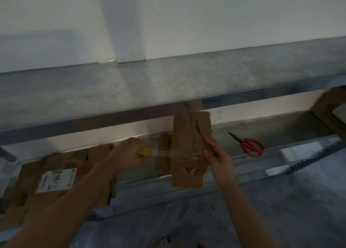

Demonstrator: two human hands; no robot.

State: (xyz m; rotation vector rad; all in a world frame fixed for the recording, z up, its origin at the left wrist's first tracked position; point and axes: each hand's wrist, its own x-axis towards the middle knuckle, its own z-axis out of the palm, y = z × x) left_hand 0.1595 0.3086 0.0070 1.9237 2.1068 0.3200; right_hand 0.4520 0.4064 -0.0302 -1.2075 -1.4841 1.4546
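Just right of frame centre I see the cardboard box (189,150) standing long-axis vertical, right hand (219,159) gripping its right edge. Left hand (129,152), clenched on the yellow tape roll (145,152), sits to its left; clear tape (162,153) stretches horizontally between them, so I judge the pull runs crosswise.

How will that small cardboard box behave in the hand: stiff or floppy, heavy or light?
Probably light: the right hand holds the cardboard box upright by one edge alone. Likely fairly stiff, since its faces look flat with no sag. It may twist in the grip, because the left hand holds a tape roll with tape stretched sideways onto it.
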